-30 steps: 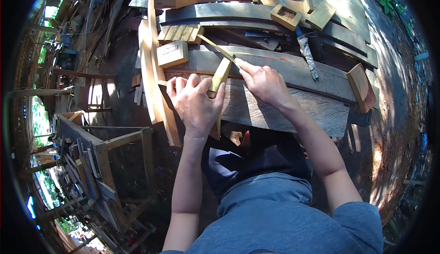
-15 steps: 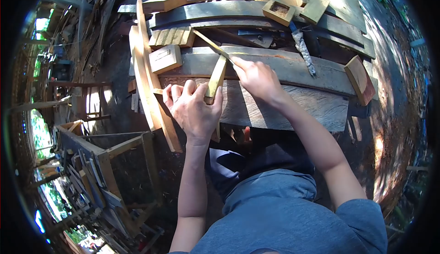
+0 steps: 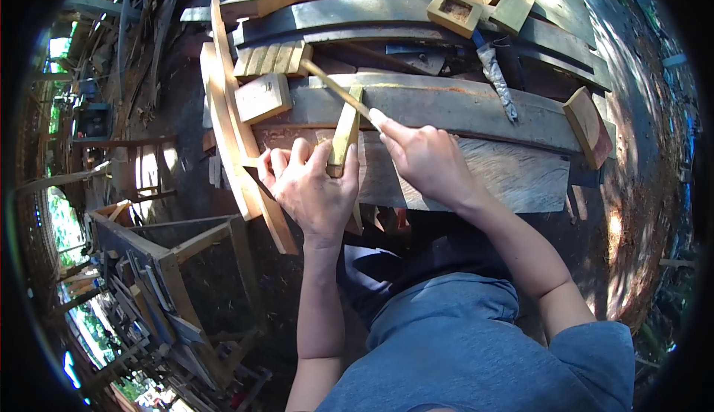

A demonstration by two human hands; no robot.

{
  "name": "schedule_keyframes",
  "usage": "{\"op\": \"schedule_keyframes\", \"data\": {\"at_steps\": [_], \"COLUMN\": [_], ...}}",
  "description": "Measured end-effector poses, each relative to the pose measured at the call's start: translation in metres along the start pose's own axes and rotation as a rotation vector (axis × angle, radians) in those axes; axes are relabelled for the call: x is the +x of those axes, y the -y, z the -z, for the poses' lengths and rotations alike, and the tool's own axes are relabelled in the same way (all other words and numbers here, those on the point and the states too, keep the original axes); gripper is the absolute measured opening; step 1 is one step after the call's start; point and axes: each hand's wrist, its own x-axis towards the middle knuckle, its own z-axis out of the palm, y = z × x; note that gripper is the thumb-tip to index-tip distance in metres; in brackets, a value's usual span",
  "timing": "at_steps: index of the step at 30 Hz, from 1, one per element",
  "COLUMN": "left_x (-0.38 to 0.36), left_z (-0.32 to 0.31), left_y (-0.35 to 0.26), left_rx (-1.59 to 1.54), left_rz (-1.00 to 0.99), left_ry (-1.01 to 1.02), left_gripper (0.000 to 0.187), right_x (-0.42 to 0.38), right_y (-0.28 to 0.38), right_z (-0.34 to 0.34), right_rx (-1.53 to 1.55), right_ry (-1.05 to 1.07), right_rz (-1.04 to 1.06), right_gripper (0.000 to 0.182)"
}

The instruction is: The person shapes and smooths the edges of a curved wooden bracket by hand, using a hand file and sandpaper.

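Observation:
My left hand (image 3: 311, 189) is closed around the lower end of a short yellowish wood piece (image 3: 345, 133), which stands out from the bench planks toward the far side. In my right hand (image 3: 424, 155) is the near end of a thin, long stick-like tool (image 3: 331, 82), its fingers pressed together. The tool lies slantwise across the upper end of the wood piece, its far end close to a grooved wood block (image 3: 274, 59). Just left of the tool sits a pale rectangular block (image 3: 262, 98).
Long planks (image 3: 461, 105) form the bench. On it are a hollowed block (image 3: 454, 14), a flat block (image 3: 513, 8), a wrapped-handle tool (image 3: 494, 77) and a curved-face block (image 3: 587, 127). Upright boards (image 3: 230, 129) run along the left; a wooden frame (image 3: 171, 256) stands lower left.
My right hand has moved down and to the right, drawing the tool along the wood piece. My left hand keeps its hold, with the piece a little more upright in view.

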Motion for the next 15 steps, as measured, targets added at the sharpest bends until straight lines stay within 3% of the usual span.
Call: {"op": "schedule_keyframes", "data": {"at_steps": [9, 15], "left_x": [0.0, -0.001], "left_z": [0.003, -0.003], "left_y": [0.01, -0.027], "left_rx": [-0.124, -0.056], "left_rz": [0.048, -0.005], "left_ry": [0.061, 0.037], "left_gripper": [0.03, 0.028], "right_x": [-0.003, -0.001], "right_y": [-0.011, -0.024], "right_z": [0.002, 0.012], "right_rx": [0.294, 0.076], "right_ry": [-0.106, -0.018], "right_rz": [0.108, -0.113], "right_gripper": [0.037, 0.04]}}
